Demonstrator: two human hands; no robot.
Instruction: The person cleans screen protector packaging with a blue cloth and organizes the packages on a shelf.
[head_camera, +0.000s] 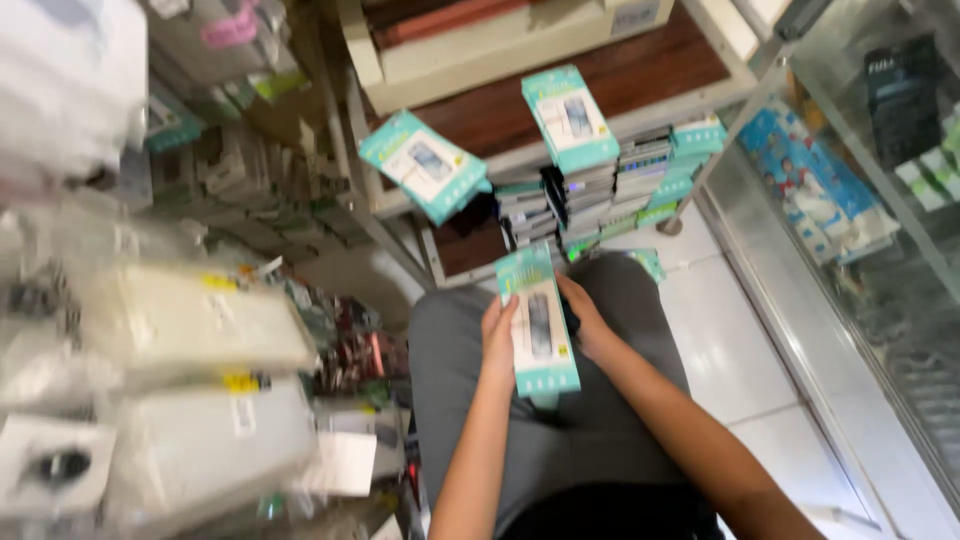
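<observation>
While the head camera looks straight down over a grey-trousered lap (560, 420), both hands are closed on one flat teal-and-white package (537, 322); the left hand (498, 338) grips its left long edge, the right hand (585, 320) clasps the right edge, fingers curled behind it; the package sits upright between them, just above the knees, its face turned up to the camera; it looks like a slim card box with a pale window panel in the middle, a dark rectangle showing through, and a teal band top and bottom; beyond the knees a stack of similar slim boxes (590, 195) leans against a low wooden shelf (600, 90), with one more teal package (570, 118) lying on top and another (425, 165) tilted off to the left; judging from that, a good many boxes already sit stacked and this one is in hand, not yet set down; clear-bagged goods (190, 320) blur past on the left; a glass cabinet (870, 200) stands at the right.
</observation>
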